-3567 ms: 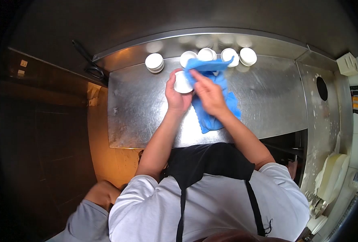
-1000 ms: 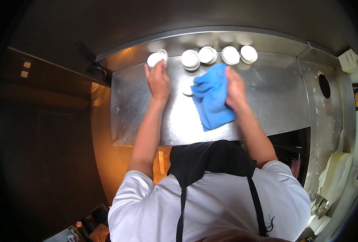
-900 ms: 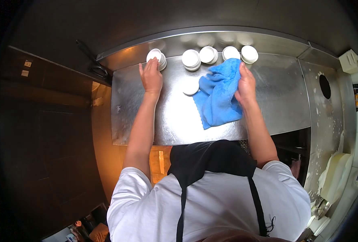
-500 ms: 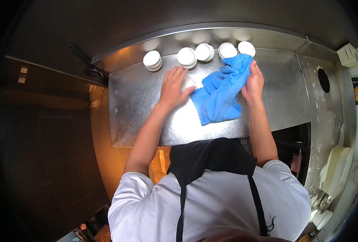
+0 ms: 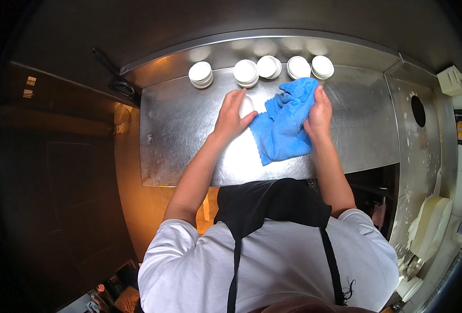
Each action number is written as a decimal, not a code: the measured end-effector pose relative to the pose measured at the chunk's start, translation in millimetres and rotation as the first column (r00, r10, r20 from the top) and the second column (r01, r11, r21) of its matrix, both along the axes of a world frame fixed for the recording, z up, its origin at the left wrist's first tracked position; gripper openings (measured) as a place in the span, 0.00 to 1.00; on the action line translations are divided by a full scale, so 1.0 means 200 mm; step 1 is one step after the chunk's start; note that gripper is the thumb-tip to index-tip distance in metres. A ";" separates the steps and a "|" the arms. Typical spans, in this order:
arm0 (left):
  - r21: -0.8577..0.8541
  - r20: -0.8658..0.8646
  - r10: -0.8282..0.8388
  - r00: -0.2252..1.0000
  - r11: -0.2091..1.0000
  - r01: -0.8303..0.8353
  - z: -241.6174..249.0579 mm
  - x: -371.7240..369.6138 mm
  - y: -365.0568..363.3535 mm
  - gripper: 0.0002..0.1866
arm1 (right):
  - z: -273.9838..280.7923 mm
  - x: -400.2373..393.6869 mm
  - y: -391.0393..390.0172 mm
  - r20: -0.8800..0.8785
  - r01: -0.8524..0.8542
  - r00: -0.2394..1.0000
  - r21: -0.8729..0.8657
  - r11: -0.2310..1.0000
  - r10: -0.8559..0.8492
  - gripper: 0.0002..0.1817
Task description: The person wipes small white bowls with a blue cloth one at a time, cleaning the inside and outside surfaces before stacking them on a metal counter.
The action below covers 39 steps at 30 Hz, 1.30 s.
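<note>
My left hand [image 5: 231, 116] curves around a small white dish [image 5: 246, 106], with the thumb on its near side and the fingers at its far edge. A blue cloth [image 5: 287, 130] hangs in loose folds from my right hand [image 5: 320, 111], which pinches it at the right side. The cloth's left edge lies close to the dish and my left thumb. Beyond both hands, several short stacks of white dishes [image 5: 245, 71] stand in a row along the back of the steel counter [image 5: 179, 135].
A raised steel ledge [image 5: 262, 49] runs behind the stacks. At the back left is a black-handled object [image 5: 113, 78]. To the right is a wet steel surface with a dark round hole [image 5: 418, 110]. A pale block-shaped object [image 5: 430, 227] lies farther down that side.
My left hand has shifted slightly right and its fingers have drawn in around the dish. My right hand has moved a little left and nearer to me, carrying the cloth.
</note>
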<state>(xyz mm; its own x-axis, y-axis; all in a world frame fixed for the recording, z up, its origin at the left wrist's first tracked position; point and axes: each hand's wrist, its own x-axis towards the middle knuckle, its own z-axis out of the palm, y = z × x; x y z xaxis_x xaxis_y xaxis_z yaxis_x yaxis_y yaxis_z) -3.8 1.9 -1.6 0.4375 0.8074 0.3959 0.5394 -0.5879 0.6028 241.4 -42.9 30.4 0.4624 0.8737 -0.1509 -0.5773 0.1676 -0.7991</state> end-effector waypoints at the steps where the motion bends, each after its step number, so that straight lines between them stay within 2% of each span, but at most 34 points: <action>1: 0.017 0.035 -0.001 0.999 1.000 0.000 0.01 0.00 0.00 0.38 | -0.01 -0.01 0.00 0.002 0.012 1.000 0.002 1.000 -0.012 0.22; 4: 0.049 0.192 0.162 0.968 0.983 -0.175 0.04 0.02 -0.02 0.33 | -0.02 -0.05 -0.01 0.089 0.051 0.995 0.049 0.997 -0.055 0.21; 5: -0.182 0.444 0.156 0.882 0.980 -0.082 0.06 0.04 -0.02 0.31 | -0.02 -0.07 -0.02 0.131 0.063 0.989 0.072 0.995 -0.072 0.21; 6: -0.371 0.653 0.207 0.728 0.926 0.070 0.07 0.08 -0.02 0.29 | -0.06 -0.10 -0.02 0.266 0.060 0.961 0.079 0.995 -0.079 0.20; 7: -0.494 0.794 0.307 0.524 0.828 0.263 0.09 0.12 -0.02 0.27 | -0.03 -0.17 -0.02 0.397 0.053 0.914 0.084 0.995 -0.083 0.20; 9: -0.646 0.763 0.552 0.337 0.648 0.403 0.14 0.23 -0.06 0.25 | 0.12 -0.36 -0.09 0.705 -0.177 0.710 0.188 0.966 -0.007 0.19; 10: -0.686 0.704 0.665 0.250 0.543 0.484 0.18 0.29 -0.08 0.24 | 0.06 -0.42 -0.09 0.792 -0.451 0.601 0.225 0.863 0.107 0.21; 11: -0.701 0.655 0.736 0.173 0.506 0.503 0.26 0.33 -0.15 0.24 | 0.13 -0.47 -0.09 0.987 -0.487 0.140 0.142 0.862 -0.083 0.21; 14: -0.496 0.856 0.484 0.182 0.672 0.550 0.24 0.33 -0.16 0.24 | 0.17 -0.46 0.00 0.968 -0.377 0.225 0.189 0.907 -0.109 0.21; 15: -0.474 0.866 0.470 0.170 0.667 0.575 0.31 0.33 -0.19 0.24 | 0.17 -0.43 0.03 0.956 -0.378 0.288 0.163 0.911 -0.051 0.21; 17: -0.437 0.875 0.476 0.088 0.698 0.567 0.29 0.31 -0.17 0.24 | 0.16 -0.39 0.08 0.911 -0.391 0.408 0.111 0.914 0.064 0.21; 19: -0.374 0.878 0.478 -0.016 0.707 0.600 0.38 0.29 -0.16 0.23 | 0.13 -0.41 0.05 0.877 -0.331 0.480 0.179 0.926 0.002 0.22; 21: -0.496 0.862 0.474 0.181 0.713 0.495 0.33 0.27 -0.12 0.24 | 0.11 -0.48 -0.02 0.845 -0.288 0.532 0.236 0.928 -0.050 0.25; 22: -0.553 0.833 0.479 0.276 0.714 0.431 0.29 0.25 -0.12 0.24 | 0.12 -0.48 -0.05 0.902 -0.303 0.421 0.238 0.923 -0.094 0.25; 23: -0.557 0.830 0.465 0.307 0.674 0.485 0.26 0.23 -0.12 0.24 | 0.14 -0.49 -0.08 0.941 -0.315 0.306 0.241 0.918 -0.142 0.26; 24: -0.539 0.841 0.454 0.294 0.663 0.519 0.28 0.24 -0.14 0.24 | 0.17 -0.49 -0.08 0.963 -0.325 0.187 0.246 0.913 -0.192 0.26; 25: -0.522 0.851 0.444 0.282 0.649 0.554 0.33 0.27 -0.18 0.24 | 0.20 -0.48 -0.06 0.968 -0.270 0.106 0.246 0.931 -0.225 0.23; 26: -0.507 0.858 0.435 0.274 0.629 0.589 0.36 0.30 -0.21 0.24 | 0.21 -0.46 -0.03 0.955 -0.263 0.259 0.213 0.941 -0.144 0.22; 28: -0.513 0.853 0.463 0.242 0.657 0.552 0.22 0.32 -0.25 0.25 | 0.21 -0.43 0.04 0.843 -0.263 0.538 0.149 0.953 0.017 0.19; 32: -0.507 0.861 0.446 0.245 0.713 0.484 0.21 0.34 -0.28 0.25 | 0.14 -0.38 0.07 0.520 -0.282 0.816 -0.020 0.959 0.251 0.19; 33: -0.524 0.851 0.465 0.245 0.718 0.458 0.20 0.34 -0.28 0.25 | 0.15 -0.38 0.05 0.496 -0.317 0.825 0.012 0.948 0.269 0.19; 34: -0.540 0.841 0.483 0.244 0.723 0.431 0.19 0.34 -0.27 0.25 | 0.15 -0.39 0.03 0.686 -0.304 0.707 0.078 0.950 0.170 0.20; 36: -0.570 0.804 0.553 0.219 0.612 0.548 0.22 0.27 -0.22 0.24 | 0.13 -0.42 -0.03 0.925 -0.309 0.370 0.207 0.928 -0.083 0.21; 37: -0.575 0.783 0.586 0.210 0.551 0.605 0.23 0.25 -0.20 0.24 | 0.11 -0.37 -0.03 0.907 -0.415 0.414 0.114 0.903 0.076 0.26; 39: -0.568 0.777 0.595 0.208 0.517 0.641 0.24 0.24 -0.18 0.24 | 0.11 -0.31 -0.02 0.875 -0.468 0.440 0.033 0.883 0.200 0.26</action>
